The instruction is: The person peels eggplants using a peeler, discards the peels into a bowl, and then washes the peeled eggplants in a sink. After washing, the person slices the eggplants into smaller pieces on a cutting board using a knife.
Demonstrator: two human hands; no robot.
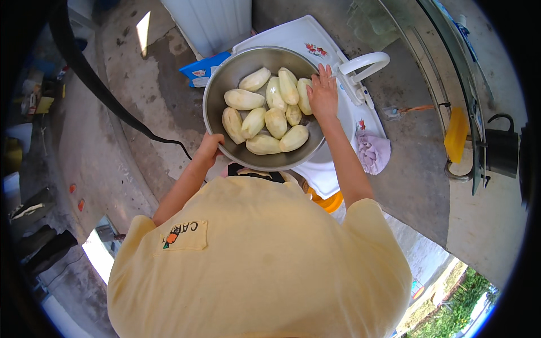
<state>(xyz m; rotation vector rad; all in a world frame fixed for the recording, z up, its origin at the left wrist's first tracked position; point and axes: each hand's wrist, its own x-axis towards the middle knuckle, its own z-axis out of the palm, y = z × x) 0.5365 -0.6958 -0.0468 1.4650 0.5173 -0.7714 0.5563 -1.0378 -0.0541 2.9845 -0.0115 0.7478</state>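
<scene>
keep bowl of veg level
left hand grips lower-left rim; right hand, fingers outstretched, rests at right

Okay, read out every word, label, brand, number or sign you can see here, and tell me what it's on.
Patch on yellow shirt: dark lettering, orange emblem; I won't repeat printed wording.
Blue package beside the bowl: marks too small to read.
White sink surface: red flower prints, no legible text.
</scene>
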